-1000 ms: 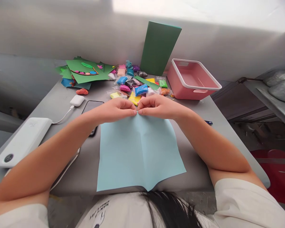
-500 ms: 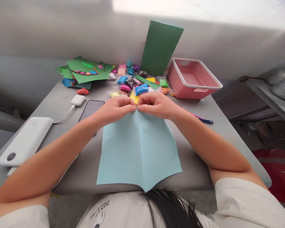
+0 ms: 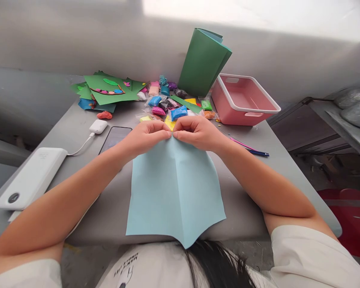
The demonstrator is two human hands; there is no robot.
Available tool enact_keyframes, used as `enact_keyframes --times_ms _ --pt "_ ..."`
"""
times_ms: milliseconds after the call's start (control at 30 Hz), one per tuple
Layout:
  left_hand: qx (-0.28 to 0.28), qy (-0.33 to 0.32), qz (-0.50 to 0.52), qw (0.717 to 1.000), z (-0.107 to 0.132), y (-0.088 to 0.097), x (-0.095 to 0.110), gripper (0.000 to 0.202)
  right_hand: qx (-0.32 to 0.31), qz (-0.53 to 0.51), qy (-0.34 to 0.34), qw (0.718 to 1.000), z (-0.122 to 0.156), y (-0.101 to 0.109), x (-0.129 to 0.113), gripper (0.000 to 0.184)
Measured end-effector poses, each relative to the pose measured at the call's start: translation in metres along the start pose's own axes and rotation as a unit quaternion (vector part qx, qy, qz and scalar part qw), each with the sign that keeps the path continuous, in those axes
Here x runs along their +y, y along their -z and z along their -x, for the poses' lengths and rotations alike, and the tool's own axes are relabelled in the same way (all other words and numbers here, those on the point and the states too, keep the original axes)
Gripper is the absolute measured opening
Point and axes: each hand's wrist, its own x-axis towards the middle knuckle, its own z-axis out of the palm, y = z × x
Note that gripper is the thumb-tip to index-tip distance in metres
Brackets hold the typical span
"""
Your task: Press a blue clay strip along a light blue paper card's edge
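Observation:
A sheet of light blue paper [image 3: 156, 192] with a crease down its middle spreads in front of me, its near edge reaching past the table's front. My left hand [image 3: 150, 137] pinches its far edge between thumb and forefinger, just left of the crease. Right beside it, my right hand [image 3: 195, 132] pinches the same edge on the other side of the crease. The fingertips of both hands nearly meet. Just beyond them lie several small bags of coloured clay, among them a blue bag [image 3: 179, 113] and a yellow one [image 3: 169, 123].
Folded green paper [image 3: 202, 60] stands against the wall beside a pink basket [image 3: 237, 114]. Green sheets with clay shapes [image 3: 114, 86] are stacked at the back left. A phone [image 3: 115, 136], a white earphone case [image 3: 98, 127] and a power bank [image 3: 33, 176] lie left; a dark blue pen-like tool [image 3: 259, 153] lies right.
The blue paper's sides have drawn inward slightly and its creased near tip sits a little lower. At the back, the standing green paper has opened, showing blue inside. Both hands stay in place.

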Motion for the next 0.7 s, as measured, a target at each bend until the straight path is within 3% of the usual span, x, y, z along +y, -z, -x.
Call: enact_keyframes --times_ms 167,367,500,700 --pt "-0.036 -0.030 -0.100 0.994 0.000 0.015 0.000 0.023 -0.104 0.043 -0.079 0.991 0.004 0.027 -0.003 0.028" --pt "-0.125 -0.030 -0.223 0.966 -0.001 0.034 -0.013 0.031 -0.185 0.144 -0.184 0.955 0.029 0.054 0.012 0.039" --pt "-0.127 -0.053 -0.259 0.956 0.000 0.030 -0.030 0.033 -0.107 0.158 -0.211 0.959 0.055 0.048 0.030 0.041" --pt "-0.111 -0.104 -0.271 0.950 0.003 0.021 -0.044 0.035 0.035 0.137 -0.172 0.975 0.082 0.033 0.046 0.043"
